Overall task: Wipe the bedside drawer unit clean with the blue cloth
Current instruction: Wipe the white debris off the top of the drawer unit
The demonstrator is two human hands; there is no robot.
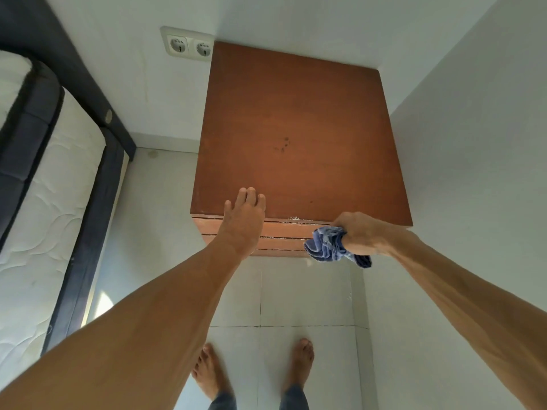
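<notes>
A brown wooden bedside drawer unit (299, 128) stands in the room's corner, seen from above, with a few dark specks near the middle of its top. My left hand (244, 221) rests flat with fingers spread on the front left edge of the top. My right hand (359, 232) is closed around a bunched blue cloth (328, 245) and presses it against the drawer fronts (284, 235) just under the top's front right edge. White chipped marks show along that front edge.
A white wall runs close along the unit's right side. A double wall socket (187, 45) sits behind the unit at the left. A bed with a white mattress (44, 208) and dark frame lies to the left. My bare feet (299, 365) stand on white floor tiles.
</notes>
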